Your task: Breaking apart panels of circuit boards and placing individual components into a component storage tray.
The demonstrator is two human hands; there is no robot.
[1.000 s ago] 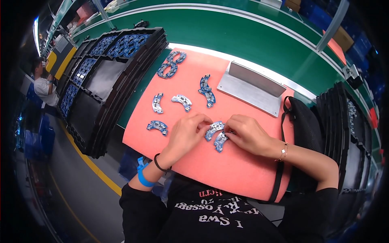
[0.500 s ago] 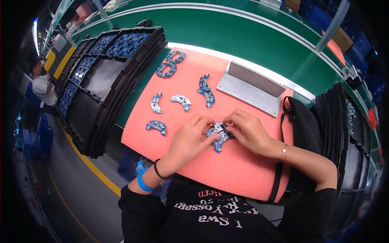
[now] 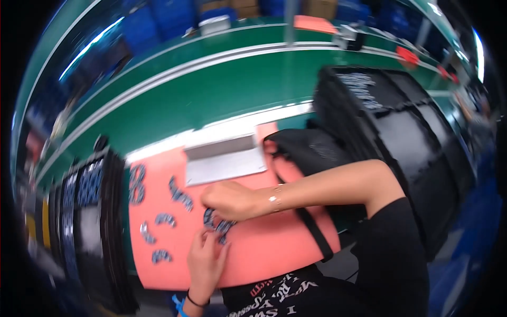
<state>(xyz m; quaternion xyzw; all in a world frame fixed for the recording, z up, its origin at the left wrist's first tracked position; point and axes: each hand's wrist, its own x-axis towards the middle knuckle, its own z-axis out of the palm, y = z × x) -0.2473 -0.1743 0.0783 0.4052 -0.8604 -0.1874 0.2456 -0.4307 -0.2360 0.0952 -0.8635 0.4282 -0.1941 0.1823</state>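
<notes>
Two curved blue circuit boards [image 3: 225, 228] sit together between my hands over the pink mat [image 3: 274, 253], partly covered by the fingers. On their near side, my left hand [image 3: 207, 257] grips the lower part with thumb and fingers. From the right, my right hand [image 3: 229, 201] reaches in, its fingers curled down onto the upper end of the boards; its fingertips are hidden and blurred. To the left lie several similar pieces: a silvery one [image 3: 147, 233], one [image 3: 165, 219] beside it, one [image 3: 161, 256] nearer me, and a longer pair [image 3: 180, 194].
A metal angle bracket [image 3: 226, 165] stands at the mat's far edge. A figure-eight board pair [image 3: 137, 184] lies at the far left. Stacked black trays [image 3: 100, 227] stand left, more trays [image 3: 406, 127] right. A black bag [image 3: 306, 150] with a strap rests beside the right forearm.
The head view has swung right, so the mat and hands appear further left and the picture is blurred. My right hand has turned, its back now covering more of the boards.
</notes>
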